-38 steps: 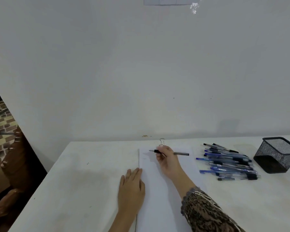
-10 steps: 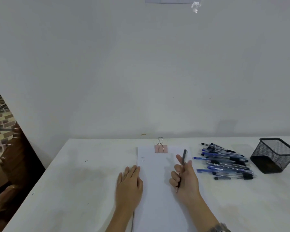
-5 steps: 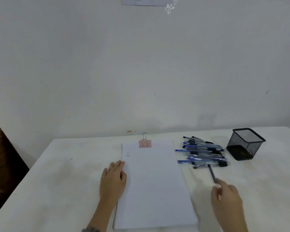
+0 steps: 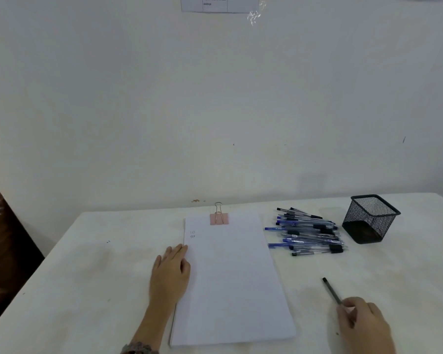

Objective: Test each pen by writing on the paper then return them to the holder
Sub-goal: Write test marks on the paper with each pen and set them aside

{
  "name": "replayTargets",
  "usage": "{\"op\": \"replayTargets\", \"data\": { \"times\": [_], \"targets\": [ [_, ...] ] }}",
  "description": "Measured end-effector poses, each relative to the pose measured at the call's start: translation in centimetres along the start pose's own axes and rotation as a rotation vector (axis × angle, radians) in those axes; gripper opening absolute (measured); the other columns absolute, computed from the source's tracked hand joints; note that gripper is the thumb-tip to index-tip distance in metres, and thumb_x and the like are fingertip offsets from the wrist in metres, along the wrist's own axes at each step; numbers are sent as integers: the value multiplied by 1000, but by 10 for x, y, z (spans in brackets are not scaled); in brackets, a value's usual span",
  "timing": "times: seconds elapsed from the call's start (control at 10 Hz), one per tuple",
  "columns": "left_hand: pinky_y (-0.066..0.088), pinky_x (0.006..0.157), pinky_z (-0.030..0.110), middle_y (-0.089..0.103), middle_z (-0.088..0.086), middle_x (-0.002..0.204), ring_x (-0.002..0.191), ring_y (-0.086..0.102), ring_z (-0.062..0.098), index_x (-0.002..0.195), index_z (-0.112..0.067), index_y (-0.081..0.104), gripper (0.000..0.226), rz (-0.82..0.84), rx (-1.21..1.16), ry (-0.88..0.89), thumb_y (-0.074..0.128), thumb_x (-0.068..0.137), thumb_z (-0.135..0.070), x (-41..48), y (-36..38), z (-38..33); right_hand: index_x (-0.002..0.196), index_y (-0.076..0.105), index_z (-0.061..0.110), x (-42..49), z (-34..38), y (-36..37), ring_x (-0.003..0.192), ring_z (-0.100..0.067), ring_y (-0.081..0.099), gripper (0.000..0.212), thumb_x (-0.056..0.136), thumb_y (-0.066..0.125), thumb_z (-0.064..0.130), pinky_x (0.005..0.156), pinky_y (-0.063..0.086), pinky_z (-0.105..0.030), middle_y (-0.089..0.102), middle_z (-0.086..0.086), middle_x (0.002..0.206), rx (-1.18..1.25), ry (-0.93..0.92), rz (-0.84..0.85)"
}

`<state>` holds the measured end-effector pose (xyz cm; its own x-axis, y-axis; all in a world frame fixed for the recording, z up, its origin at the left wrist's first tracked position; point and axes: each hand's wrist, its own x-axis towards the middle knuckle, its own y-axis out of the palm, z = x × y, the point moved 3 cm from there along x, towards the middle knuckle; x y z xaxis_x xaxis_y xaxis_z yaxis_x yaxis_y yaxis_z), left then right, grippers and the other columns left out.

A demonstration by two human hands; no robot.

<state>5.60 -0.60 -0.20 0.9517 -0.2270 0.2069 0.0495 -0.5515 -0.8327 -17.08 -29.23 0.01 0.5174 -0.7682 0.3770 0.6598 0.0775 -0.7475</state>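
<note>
**Lower right, nearest.** Your right hand (image 4: 363,325) is gripping a dark pen (image 4: 331,290) by its near end, with the fingers curling round the barrel. The fingertips are hiding behind the knuckles, so the exact pinch is not showing. The pen is slanting up and away to the left, and its free end is pointing toward the pile (image 4: 307,232) of other pens. It is hanging over bare table (image 4: 87,277), right of the paper (image 4: 233,282) and well apart from the holder (image 4: 371,218).

**Lower left.** Your left hand (image 4: 170,274) is lying flat, palm down, with the fingers straight and pressed together. Its thumb side is resting along the paper's left edge. A patterned cuff (image 4: 138,350) is showing at the wrist.

**Centre.** The paper, a white stack, is lying lengthwise away from you. Two short lines of writing (image 4: 192,234) are showing near its far left corner. A pink clip (image 4: 219,218) is clamping its far edge.

**Right, farther off.** The pile is lying just beside the paper, its blue and black pens running mostly left to right. The holder, of black mesh, is standing upright to the right of the pile, near it but apart.

**Background.** A white wall (image 4: 215,98) is rising behind the table, and a printed sheet (image 4: 219,3) is hanging at its top.
</note>
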Motion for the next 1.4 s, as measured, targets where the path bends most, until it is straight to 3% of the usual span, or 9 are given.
{"op": "replayTargets", "data": {
  "times": [0.1, 0.3, 0.5, 0.9, 1.0, 1.1, 1.2, 1.3, 1.4],
  "targets": [
    [10, 116, 31, 35, -5, 148, 141, 21, 14, 139, -20, 39, 44, -3, -6, -4, 34, 96, -16, 0, 0, 0, 62, 58, 8, 2, -1, 4, 45, -27, 47, 33, 52, 78, -16, 49, 41, -32, 46, -9, 57, 35, 23, 24],
    [9, 116, 31, 33, -5, 148, 141, 20, 14, 140, -20, 38, 44, -6, 2, -1, 34, 96, -16, 1, 0, -1, 97, 56, 22, 33, 17, 0, 97, -33, 56, 16, 84, 63, 28, 76, 41, -36, 53, -11, 111, -85, 99, 254],
    [11, 115, 33, 36, -4, 147, 141, 22, 15, 139, -18, 41, 43, -5, 0, 4, 35, 96, -15, 0, 0, 0, 114, 64, 20, 79, 74, 26, 110, -24, 51, 27, 96, 43, 18, 84, 44, -33, 58, 1, 119, -195, -252, 348],
    [9, 115, 31, 34, -6, 148, 141, 20, 13, 139, -20, 39, 44, 2, -1, 6, 33, 96, -17, 0, -1, -1, 115, 53, 28, 87, 82, 44, 117, -20, 44, 23, 96, 42, 18, 95, 34, -33, 49, 3, 120, -471, -542, 430],
    [9, 116, 31, 33, -6, 148, 141, 19, 13, 140, -21, 38, 44, 2, 2, 8, 34, 96, -17, -1, -1, -1, 96, 60, 21, 92, 89, 36, 84, -29, 60, 16, 85, 64, 10, 75, 43, -40, 63, -2, 91, -313, -593, 199],
    [9, 116, 31, 33, -6, 148, 141, 19, 13, 140, -21, 38, 44, 2, -2, 6, 33, 96, -17, 0, -1, -1, 97, 54, 22, 96, 103, 13, 80, -11, 62, 16, 95, 47, 7, 75, 40, -26, 59, 3, 80, 162, -518, 151],
    [8, 116, 31, 33, -7, 149, 141, 19, 13, 140, -21, 37, 44, -2, 7, 12, 33, 97, -18, 0, 0, 0, 94, 50, 30, 96, 126, -10, 61, -2, 51, 30, 101, 30, 9, 63, 40, -11, 52, 12, 65, 897, -300, 193],
    [9, 116, 31, 33, -7, 148, 141, 19, 13, 140, -21, 37, 44, 2, 5, 15, 33, 97, -18, 0, -1, -1, 77, 59, 26, 89, 148, -12, 47, -11, 34, 36, 99, 32, 29, 49, 33, -22, 42, 7, 50, 1488, 1, 312],
    [8, 116, 31, 32, -8, 149, 142, 18, 13, 141, -22, 36, 45, 13, 3, 9, 33, 97, -18, -1, -2, -1, 56, 62, 20, 78, 169, -1, 39, -13, 24, 36, 73, 49, 50, 43, 25, -17, 29, 4, 38, 1761, 225, 419]
  ]
}}
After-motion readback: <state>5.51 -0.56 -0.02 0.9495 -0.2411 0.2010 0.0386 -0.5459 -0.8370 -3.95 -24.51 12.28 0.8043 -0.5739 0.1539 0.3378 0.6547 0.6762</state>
